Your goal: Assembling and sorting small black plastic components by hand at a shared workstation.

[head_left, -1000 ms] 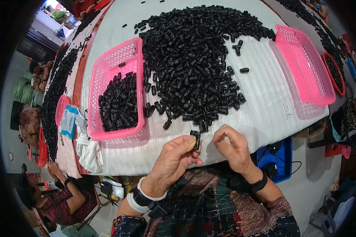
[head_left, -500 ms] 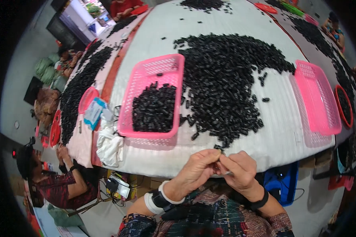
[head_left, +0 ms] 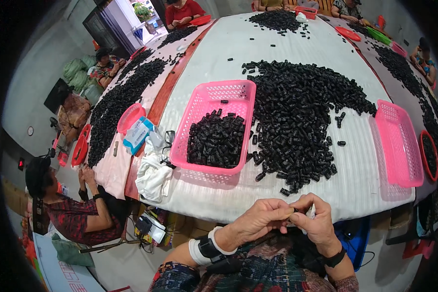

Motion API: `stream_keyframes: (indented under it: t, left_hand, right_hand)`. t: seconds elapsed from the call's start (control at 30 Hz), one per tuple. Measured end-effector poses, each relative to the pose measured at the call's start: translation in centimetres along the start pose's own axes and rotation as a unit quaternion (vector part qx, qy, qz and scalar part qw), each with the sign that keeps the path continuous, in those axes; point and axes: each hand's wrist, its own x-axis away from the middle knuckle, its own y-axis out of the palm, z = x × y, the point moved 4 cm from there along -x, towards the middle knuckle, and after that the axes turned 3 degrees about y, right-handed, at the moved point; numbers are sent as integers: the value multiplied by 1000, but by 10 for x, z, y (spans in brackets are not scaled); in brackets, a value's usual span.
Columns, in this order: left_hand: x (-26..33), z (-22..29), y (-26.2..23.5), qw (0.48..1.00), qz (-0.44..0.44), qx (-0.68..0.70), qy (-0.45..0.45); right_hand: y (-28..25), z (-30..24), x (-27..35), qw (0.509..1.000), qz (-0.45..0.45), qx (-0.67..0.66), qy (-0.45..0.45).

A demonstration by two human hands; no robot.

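My left hand (head_left: 263,215) and my right hand (head_left: 319,224) meet just off the table's near edge. The left thumb and fingers are pinched on a small black cylindrical piece (head_left: 295,209), mostly covered by fingertips. My right hand is closed against it too, and a small whitish pointed thing (head_left: 311,211) sticks up between its fingers; I cannot make out its kind. Just beyond the hands spreads a large heap of black cylindrical pieces (head_left: 297,131). A pink mesh basket (head_left: 213,168), partly filled with the same pieces, stands on the left of that heap.
Another pink basket (head_left: 401,151) lies tipped at the right edge. Left of the filled basket are a white cloth (head_left: 153,177) and a blue-white packet (head_left: 138,136). A co-worker (head_left: 73,209) sits at the left; others sit round the far sides. A blue bin (head_left: 357,238) stands below the table.
The view has tilted up and shifted left, showing more of the far side. My hands have drawn back from the heap's near tip, and the whitish thing now shows in the right hand.
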Motion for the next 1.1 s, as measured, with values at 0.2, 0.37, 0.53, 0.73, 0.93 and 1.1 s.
stream_keyframes:
  t: [0.2, 0.37, 0.53, 0.73, 0.93, 1.1]
  left_hand:
    - [3, 2, -6, 1000, 27, 13, 8]
    - [15, 49, -25, 984, 138, -51, 98]
    - [33, 132, -73, 926, 268, -33, 264]
    - [34, 153, -68, 881, 339, -75, 323]
    - [13, 60, -50, 974, 180, -113, 85]
    - [-1, 26, -51, 975, 196, -108, 5]
  right_hand:
    - [5, 1, -4, 998, 44, 34, 29]
    - [-25, 6, -9, 988, 151, 29, -18]
    - [-23, 26, -10, 930, 146, 309, -136]
    - [-2, 28, -17, 820, 152, 526, -165]
    - [7, 49, -31, 776, 132, 603, -126]
    - [4, 41, -31, 803, 139, 571, -101]
